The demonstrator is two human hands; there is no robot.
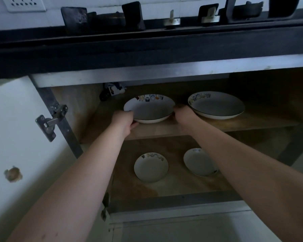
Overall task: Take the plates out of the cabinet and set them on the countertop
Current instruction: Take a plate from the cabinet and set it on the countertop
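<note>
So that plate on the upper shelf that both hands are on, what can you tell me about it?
The plate is round, white and fairly deep, glazed like ceramic, with a dark line round the rim and a row of small coloured cartoon figures painted along the far inner edge. It looks empty. It sits on the left part of the wooden upper shelf, slightly tilted toward the camera. The left hand grips its left edge, thumb underneath, and the right hand holds its right edge. A similar plate stands to its right, apart.
</note>
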